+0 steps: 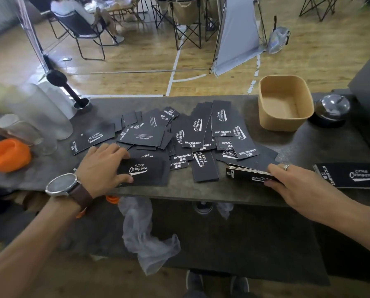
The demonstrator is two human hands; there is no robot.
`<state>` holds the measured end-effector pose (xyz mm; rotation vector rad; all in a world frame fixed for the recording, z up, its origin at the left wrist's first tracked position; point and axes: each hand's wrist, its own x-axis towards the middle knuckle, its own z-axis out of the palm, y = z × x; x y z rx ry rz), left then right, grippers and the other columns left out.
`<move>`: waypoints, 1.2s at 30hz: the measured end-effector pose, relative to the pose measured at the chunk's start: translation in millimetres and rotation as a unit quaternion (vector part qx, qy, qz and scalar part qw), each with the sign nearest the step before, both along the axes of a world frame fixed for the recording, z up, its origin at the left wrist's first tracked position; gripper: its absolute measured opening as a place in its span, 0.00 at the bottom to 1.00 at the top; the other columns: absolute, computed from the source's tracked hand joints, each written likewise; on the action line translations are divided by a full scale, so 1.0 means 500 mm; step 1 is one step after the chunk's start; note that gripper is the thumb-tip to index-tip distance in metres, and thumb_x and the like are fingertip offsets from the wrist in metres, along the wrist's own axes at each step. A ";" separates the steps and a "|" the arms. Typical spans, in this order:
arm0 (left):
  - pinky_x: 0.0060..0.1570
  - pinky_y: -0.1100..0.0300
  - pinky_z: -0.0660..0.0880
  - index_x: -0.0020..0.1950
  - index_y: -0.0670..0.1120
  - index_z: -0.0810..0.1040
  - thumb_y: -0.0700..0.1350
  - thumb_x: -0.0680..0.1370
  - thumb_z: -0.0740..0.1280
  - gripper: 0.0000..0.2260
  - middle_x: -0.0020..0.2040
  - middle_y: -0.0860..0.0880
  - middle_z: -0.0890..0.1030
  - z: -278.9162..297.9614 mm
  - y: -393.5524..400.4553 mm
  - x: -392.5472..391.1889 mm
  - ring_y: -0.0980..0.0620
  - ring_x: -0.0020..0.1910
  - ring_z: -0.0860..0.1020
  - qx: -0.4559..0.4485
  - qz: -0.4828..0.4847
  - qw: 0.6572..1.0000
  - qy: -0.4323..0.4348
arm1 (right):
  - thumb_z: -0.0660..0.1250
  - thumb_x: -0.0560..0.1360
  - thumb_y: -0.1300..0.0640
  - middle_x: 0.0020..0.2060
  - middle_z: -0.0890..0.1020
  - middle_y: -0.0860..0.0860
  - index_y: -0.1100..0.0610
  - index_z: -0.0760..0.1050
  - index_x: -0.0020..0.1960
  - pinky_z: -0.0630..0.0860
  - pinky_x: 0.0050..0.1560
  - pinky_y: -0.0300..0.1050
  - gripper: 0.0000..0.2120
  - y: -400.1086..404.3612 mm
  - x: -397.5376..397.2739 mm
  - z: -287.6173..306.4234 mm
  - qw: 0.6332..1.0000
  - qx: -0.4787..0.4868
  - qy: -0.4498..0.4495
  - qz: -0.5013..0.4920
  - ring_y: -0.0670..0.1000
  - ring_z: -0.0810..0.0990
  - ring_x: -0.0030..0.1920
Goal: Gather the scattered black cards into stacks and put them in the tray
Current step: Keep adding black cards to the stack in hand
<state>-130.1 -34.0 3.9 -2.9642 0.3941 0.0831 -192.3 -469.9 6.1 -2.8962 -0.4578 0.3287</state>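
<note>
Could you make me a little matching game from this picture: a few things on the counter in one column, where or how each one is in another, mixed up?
Things:
1. tan tray
2. orange object
3. small stack of cards
4. metal bell

States:
A. at the counter's left end
B. held by the right hand
C. holds no cards
D. just right of the tray

Pairs: 1-C, 2-A, 3-B, 4-D

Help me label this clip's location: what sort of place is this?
Probably a service counter at an indoor camping-club venue. The black cards read "Camping Club", a call bell sits on the counter, and folding camp chairs stand on the wooden floor behind.
</note>
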 end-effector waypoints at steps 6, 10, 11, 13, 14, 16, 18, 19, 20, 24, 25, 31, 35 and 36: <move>0.40 0.54 0.68 0.40 0.51 0.73 0.56 0.69 0.75 0.14 0.37 0.52 0.71 0.015 0.019 -0.004 0.50 0.39 0.71 -0.155 -0.018 0.986 -0.060 | 0.59 0.80 0.46 0.40 0.73 0.43 0.47 0.64 0.47 0.76 0.41 0.47 0.07 -0.004 -0.001 -0.004 1.000 0.014 -0.013 -0.003 0.45 0.74 0.39; 0.37 0.64 0.68 0.39 0.50 0.76 0.52 0.72 0.69 0.07 0.33 0.52 0.75 0.056 0.015 -0.023 0.54 0.34 0.72 -0.299 -0.022 0.954 -0.028 | 0.60 0.80 0.46 0.40 0.74 0.44 0.49 0.65 0.47 0.75 0.41 0.50 0.08 -0.005 -0.002 -0.003 0.999 0.031 -0.017 -0.003 0.46 0.75 0.40; 0.37 0.63 0.69 0.40 0.50 0.76 0.49 0.74 0.71 0.07 0.32 0.51 0.76 0.058 0.012 -0.028 0.54 0.33 0.73 -0.307 -0.020 0.951 -0.032 | 0.60 0.80 0.46 0.40 0.74 0.44 0.49 0.65 0.47 0.75 0.42 0.49 0.08 -0.006 -0.001 -0.003 0.999 0.032 -0.013 -0.004 0.46 0.75 0.41; 0.37 0.57 0.72 0.42 0.50 0.74 0.43 0.76 0.71 0.07 0.33 0.51 0.78 0.053 0.004 -0.037 0.52 0.32 0.75 -0.317 -0.004 0.948 -0.039 | 0.60 0.80 0.46 0.40 0.73 0.44 0.48 0.65 0.47 0.75 0.42 0.49 0.08 -0.007 -0.001 -0.004 0.999 0.033 -0.012 -0.003 0.46 0.75 0.40; 0.38 0.55 0.73 0.43 0.50 0.73 0.41 0.76 0.71 0.08 0.34 0.51 0.79 0.048 0.000 -0.038 0.51 0.32 0.77 -0.329 0.007 0.943 -0.038 | 0.60 0.80 0.46 0.39 0.73 0.44 0.48 0.64 0.46 0.75 0.41 0.50 0.08 -0.008 -0.001 -0.004 0.999 0.034 -0.012 -0.003 0.46 0.74 0.39; 0.39 0.54 0.76 0.49 0.49 0.72 0.38 0.75 0.70 0.10 0.37 0.50 0.80 0.038 -0.006 -0.033 0.50 0.33 0.80 -0.370 0.039 0.928 -0.009 | 0.59 0.80 0.46 0.39 0.73 0.44 0.48 0.63 0.45 0.75 0.41 0.51 0.09 -0.008 0.000 -0.006 0.999 0.037 -0.008 -0.005 0.46 0.74 0.39; 0.40 0.53 0.78 0.59 0.47 0.69 0.35 0.75 0.70 0.17 0.35 0.50 0.81 0.031 -0.011 -0.022 0.51 0.31 0.81 -0.392 0.079 0.915 0.055 | 0.60 0.80 0.46 0.38 0.73 0.44 0.48 0.63 0.45 0.75 0.42 0.51 0.09 -0.008 0.001 -0.005 0.999 0.039 -0.003 -0.007 0.46 0.74 0.39; 0.41 0.52 0.78 0.65 0.47 0.66 0.35 0.75 0.70 0.22 0.34 0.50 0.81 0.027 -0.012 -0.015 0.51 0.30 0.82 -0.391 0.095 0.911 0.093 | 0.60 0.80 0.46 0.38 0.72 0.44 0.48 0.63 0.45 0.75 0.42 0.50 0.09 -0.009 0.002 -0.005 0.999 0.042 -0.001 -0.008 0.46 0.74 0.39; 0.43 0.52 0.78 0.69 0.48 0.62 0.36 0.74 0.70 0.27 0.33 0.51 0.82 0.023 -0.013 -0.009 0.52 0.31 0.82 -0.376 0.109 0.911 0.127 | 0.60 0.80 0.46 0.37 0.72 0.43 0.48 0.62 0.44 0.74 0.41 0.50 0.10 -0.009 0.002 -0.004 0.999 0.045 0.000 -0.008 0.46 0.74 0.38; 0.46 0.56 0.74 0.73 0.50 0.61 0.48 0.72 0.74 0.33 0.32 0.54 0.82 0.018 -0.017 0.019 0.54 0.38 0.80 -0.199 0.112 0.966 0.121 | 0.61 0.80 0.47 0.35 0.70 0.43 0.46 0.59 0.42 0.73 0.39 0.49 0.12 -0.010 0.001 -0.005 0.999 0.050 -0.011 -0.004 0.46 0.72 0.36; 0.48 0.54 0.75 0.72 0.50 0.63 0.52 0.71 0.74 0.33 0.35 0.55 0.81 0.021 -0.019 0.027 0.51 0.42 0.80 -0.159 0.100 0.977 0.098 | 0.61 0.80 0.47 0.35 0.70 0.43 0.46 0.60 0.43 0.73 0.40 0.49 0.12 -0.011 0.001 -0.006 0.999 0.051 -0.008 -0.006 0.46 0.72 0.37; 0.57 0.50 0.72 0.69 0.51 0.69 0.60 0.64 0.77 0.37 0.62 0.48 0.71 0.021 -0.042 0.083 0.45 0.60 0.74 -0.037 -0.003 0.996 0.078 | 0.60 0.81 0.47 0.38 0.72 0.43 0.49 0.63 0.45 0.74 0.43 0.50 0.10 -0.011 0.005 0.000 0.998 0.052 0.019 -0.015 0.46 0.74 0.40; 0.46 0.54 0.70 0.51 0.48 0.73 0.51 0.66 0.79 0.21 0.47 0.51 0.74 0.039 -0.049 0.101 0.45 0.49 0.76 -0.122 0.003 0.991 0.060 | 0.60 0.81 0.47 0.38 0.72 0.44 0.49 0.63 0.46 0.74 0.43 0.49 0.09 -0.008 0.005 0.004 0.998 0.046 0.028 -0.018 0.46 0.74 0.40; 0.46 0.53 0.71 0.48 0.48 0.73 0.47 0.68 0.78 0.16 0.44 0.51 0.75 0.054 -0.047 0.099 0.45 0.46 0.77 -0.169 0.004 0.985 0.047 | 0.60 0.81 0.47 0.38 0.72 0.44 0.49 0.63 0.46 0.73 0.43 0.48 0.09 -0.007 0.005 0.004 0.998 0.047 0.028 -0.019 0.46 0.73 0.39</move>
